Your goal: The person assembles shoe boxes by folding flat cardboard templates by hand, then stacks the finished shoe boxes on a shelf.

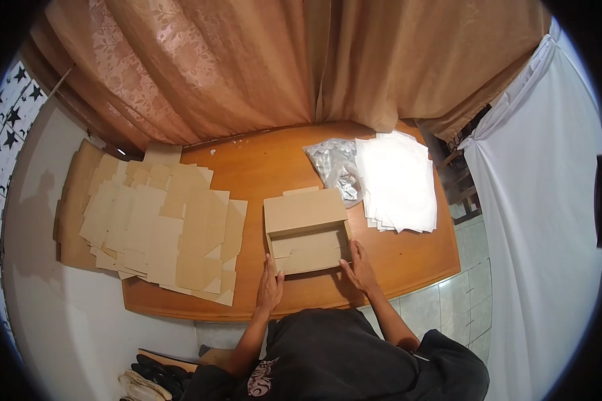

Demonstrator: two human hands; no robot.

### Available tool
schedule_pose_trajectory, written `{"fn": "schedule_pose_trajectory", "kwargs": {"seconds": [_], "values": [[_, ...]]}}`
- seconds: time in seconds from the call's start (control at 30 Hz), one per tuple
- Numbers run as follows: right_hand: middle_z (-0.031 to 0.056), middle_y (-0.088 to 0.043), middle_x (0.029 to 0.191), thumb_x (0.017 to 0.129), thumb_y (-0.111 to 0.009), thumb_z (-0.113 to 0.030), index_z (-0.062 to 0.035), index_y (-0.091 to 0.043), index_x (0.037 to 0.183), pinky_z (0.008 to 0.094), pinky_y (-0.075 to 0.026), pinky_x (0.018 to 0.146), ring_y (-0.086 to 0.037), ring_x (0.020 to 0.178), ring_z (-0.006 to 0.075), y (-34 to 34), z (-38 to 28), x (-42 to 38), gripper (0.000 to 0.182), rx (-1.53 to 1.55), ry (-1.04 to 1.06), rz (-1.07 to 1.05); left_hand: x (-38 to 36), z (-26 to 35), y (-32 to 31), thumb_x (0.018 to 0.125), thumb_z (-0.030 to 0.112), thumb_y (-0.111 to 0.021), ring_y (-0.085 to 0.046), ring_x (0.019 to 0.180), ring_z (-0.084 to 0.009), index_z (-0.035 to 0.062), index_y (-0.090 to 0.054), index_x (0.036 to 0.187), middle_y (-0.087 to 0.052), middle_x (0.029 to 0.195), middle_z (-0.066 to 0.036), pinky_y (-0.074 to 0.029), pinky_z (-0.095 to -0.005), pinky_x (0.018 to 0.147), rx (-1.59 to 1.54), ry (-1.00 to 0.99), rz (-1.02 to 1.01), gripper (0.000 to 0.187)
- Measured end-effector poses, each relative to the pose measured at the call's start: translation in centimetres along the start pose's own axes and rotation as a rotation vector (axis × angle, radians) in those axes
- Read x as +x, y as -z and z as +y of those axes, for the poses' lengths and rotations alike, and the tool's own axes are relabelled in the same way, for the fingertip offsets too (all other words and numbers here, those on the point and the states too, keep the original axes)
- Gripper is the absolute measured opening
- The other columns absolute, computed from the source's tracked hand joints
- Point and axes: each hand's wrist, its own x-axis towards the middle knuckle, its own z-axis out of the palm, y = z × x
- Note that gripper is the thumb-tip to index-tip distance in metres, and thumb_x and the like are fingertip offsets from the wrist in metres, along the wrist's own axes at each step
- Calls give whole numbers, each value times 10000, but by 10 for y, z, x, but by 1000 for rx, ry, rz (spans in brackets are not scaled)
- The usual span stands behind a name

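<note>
An open cardboard box stands on the wooden table in front of me, its lid flap raised at the far side. The inside shows a bare bottom with cut seams. My left hand rests along the box's near left corner, fingers stretched up its side and thumb at the front edge. At the near right corner, my right hand holds the wall, fingers outside and thumb at the front rim. Between them, the two hands hold the box.
Flat cardboard blanks lie in a large pile at left. Behind the box sit a clear plastic bag with silvery contents and a stack of white sheets. The wooden table meets brown curtains; white cloth hangs at right.
</note>
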Motion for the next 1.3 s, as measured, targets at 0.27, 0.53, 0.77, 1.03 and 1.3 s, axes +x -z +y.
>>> {"fn": "schedule_pose_trajectory", "kwargs": {"seconds": [0.27,0.53,0.77,1.03,1.3], "values": [[254,-419,1461,966,-542,-318,34,-236,1537,477,-545,831,-610,1044,408,-13,0,3,737,-378,-73,45,9,57,2,1022,197,-400,-459,1312,-501,35,-92,1589,-345,1539,-294,-436,-521,1043,185,225,-39,665],[252,-400,1489,1001,-466,-438,24,-237,1543,522,-491,926,-586,1088,414,-4,-2,2,748,-336,-135,-66,13,36,-14,1001,239,-430,-303,1443,-454,32,-365,1527,-333,1579,-217,-285,-502,1174,528,287,-90,569],[302,-491,1349,1005,-540,-364,54,-335,1473,496,-416,1043,-508,1174,452,56,38,-7,660,29,-161,57,24,121,-20,997,245,-490,-256,1431,-509,10,-478,1450,-302,1572,-254,-260,-571,1154,630,147,209,512],[226,-522,1318,886,-645,-141,2,-496,1365,491,-389,1071,-471,1234,406,130,165,-7,522,-254,-152,198,102,229,-155,894,158,-666,-560,1175,-370,10,-622,1232,-552,1300,-222,-472,-470,973,103,-422,-190,372],[174,-353,1526,880,-658,-158,-136,-394,1510,640,-205,1166,-309,1414,402,169,219,36,683,-308,-182,-36,163,265,-282,845,205,-722,-377,1419,-322,79,-499,1390,-437,1503,-145,-272,-642,1116,414,-359,-336,602]]}}
